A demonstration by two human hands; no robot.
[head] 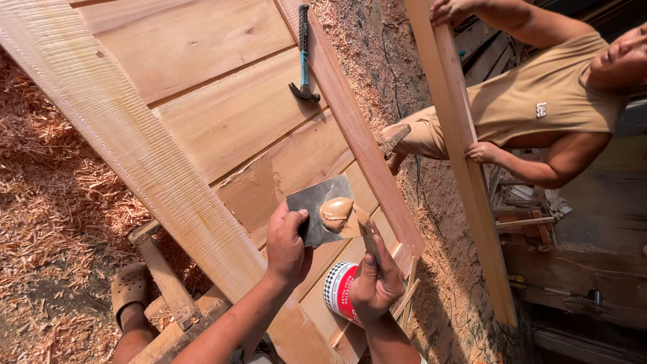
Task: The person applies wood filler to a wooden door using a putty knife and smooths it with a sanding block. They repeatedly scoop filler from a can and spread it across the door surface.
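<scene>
Left hand (286,244), lower centre of the frame, pinched a flat grey metal plate (315,202) bearing a smooth tan lump of wood putty (337,213). Right hand (376,280) closed around a thin putty knife (368,237), blade touching the lump. Red-and-white tin (340,291) sat beneath, on the rough-sawn panelled wooden door (202,108). Claw hammer (304,54) lay at upper centre.

head-worn view, looking down (close) at door panel (222,114)

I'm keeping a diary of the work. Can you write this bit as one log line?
left hand: holds grey metal plate with tan putty blob | right hand: holds putty knife at blob | red-and-white can on wooden door panel
</scene>
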